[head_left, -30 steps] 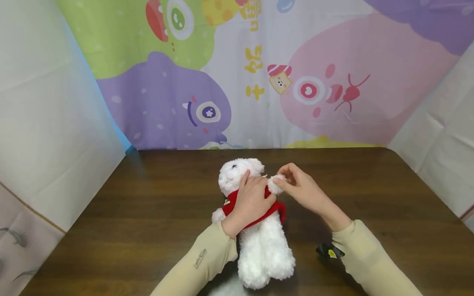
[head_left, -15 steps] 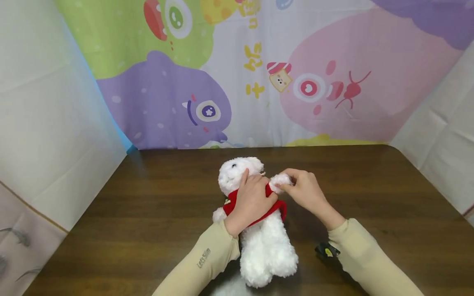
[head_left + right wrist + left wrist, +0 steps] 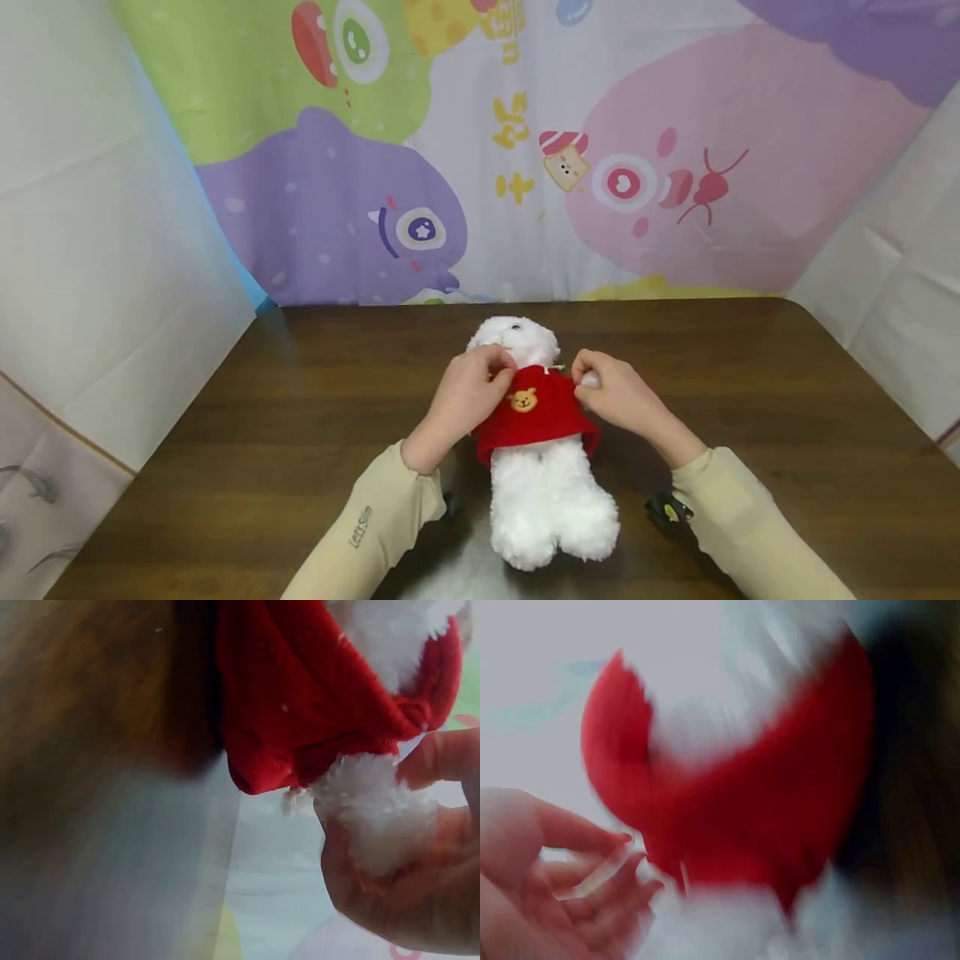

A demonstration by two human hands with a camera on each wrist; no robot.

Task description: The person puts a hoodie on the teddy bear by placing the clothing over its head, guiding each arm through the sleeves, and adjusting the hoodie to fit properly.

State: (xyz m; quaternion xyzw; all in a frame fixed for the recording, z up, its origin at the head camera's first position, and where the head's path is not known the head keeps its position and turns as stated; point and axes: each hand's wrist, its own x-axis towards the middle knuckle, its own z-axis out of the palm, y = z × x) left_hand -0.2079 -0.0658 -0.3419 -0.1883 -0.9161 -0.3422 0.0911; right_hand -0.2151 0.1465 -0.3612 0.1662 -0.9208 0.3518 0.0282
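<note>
A white plush toy [image 3: 551, 500] in a red top [image 3: 540, 421] with a bear-face patch [image 3: 523, 400] lies face up on the brown table. My right hand [image 3: 626, 396] grips its fluffy white paw [image 3: 375, 810], thumb on one side and fingers round the other. By the opposite shoulder, my left hand [image 3: 468, 396] has its thumb and fingertips close together, hiding that arm and part of the face. In the left wrist view, blurred, those fingertips [image 3: 634, 859] are near the red cloth; whether they pinch anything cannot be told. A pale string [image 3: 553, 367] shows at the neckline.
The wooden table [image 3: 300, 433] reaches back to a cartoon-printed curtain [image 3: 517, 250]. White cloth walls [image 3: 90, 208] stand on both sides. A pale grey patch [image 3: 472, 575] lies at the front edge. Small dark devices [image 3: 669, 508] sit at the wrists.
My left hand has lifted off the toy's chest and shifted left to its shoulder, uncovering the bear patch. The toy has turned to lie straighter, face up. My right hand still holds the paw.
</note>
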